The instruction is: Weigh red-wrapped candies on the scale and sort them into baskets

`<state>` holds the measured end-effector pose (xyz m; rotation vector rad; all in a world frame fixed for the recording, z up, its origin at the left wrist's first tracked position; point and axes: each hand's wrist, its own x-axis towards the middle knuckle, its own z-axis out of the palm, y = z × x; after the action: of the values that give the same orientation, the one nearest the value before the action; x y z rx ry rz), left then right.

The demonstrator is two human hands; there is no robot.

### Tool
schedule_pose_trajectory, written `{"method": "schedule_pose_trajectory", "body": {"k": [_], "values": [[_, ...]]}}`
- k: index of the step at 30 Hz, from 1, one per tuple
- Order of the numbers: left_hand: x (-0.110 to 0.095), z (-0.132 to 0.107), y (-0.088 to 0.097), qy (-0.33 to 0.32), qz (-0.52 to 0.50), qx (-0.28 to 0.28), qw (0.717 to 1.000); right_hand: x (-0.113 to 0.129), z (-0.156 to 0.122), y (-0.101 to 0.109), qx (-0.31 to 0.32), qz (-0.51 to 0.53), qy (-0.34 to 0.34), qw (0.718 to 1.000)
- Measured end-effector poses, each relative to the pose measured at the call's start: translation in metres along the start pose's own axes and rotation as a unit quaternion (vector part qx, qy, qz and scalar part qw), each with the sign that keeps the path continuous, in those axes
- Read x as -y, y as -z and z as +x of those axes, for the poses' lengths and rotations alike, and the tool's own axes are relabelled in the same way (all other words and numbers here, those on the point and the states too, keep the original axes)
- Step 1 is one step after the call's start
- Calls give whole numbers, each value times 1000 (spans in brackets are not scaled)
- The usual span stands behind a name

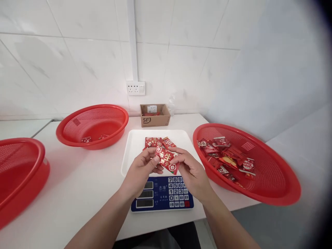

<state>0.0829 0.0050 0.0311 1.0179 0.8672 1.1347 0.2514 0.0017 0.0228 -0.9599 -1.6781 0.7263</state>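
Between my two hands is a red snack packet (167, 159) with gold and white print. My left hand (144, 166) pinches its left end between thumb and fingers. On the right end, the thumb and fingers of my right hand (190, 169) are closed. Both hands are above the white pan (133, 148) of a weighing scale, whose blue keypad panel (162, 206) faces me. Other red packets (153, 141) lie on the pan just behind the held one, partly hidden by it and by my hands.
At the right, a tilted red basket (275, 176) holds several red packets. Another red basket (119, 129) at the back left has a few packets inside. A third red basket (38, 169) stands at the left edge. Against the wall sits a cardboard box (155, 121) below a socket (136, 88).
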Motion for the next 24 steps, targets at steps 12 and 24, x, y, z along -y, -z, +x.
{"method": "schedule_pose_trajectory", "body": {"k": [12, 24], "values": [[3, -1, 9, -3, 21, -9, 1000, 1, 7, -17, 16, 194, -209, 958], [7, 0, 1, -27, 41, 33, 998, 7, 4, -12, 75, 115, -220, 966]]}}
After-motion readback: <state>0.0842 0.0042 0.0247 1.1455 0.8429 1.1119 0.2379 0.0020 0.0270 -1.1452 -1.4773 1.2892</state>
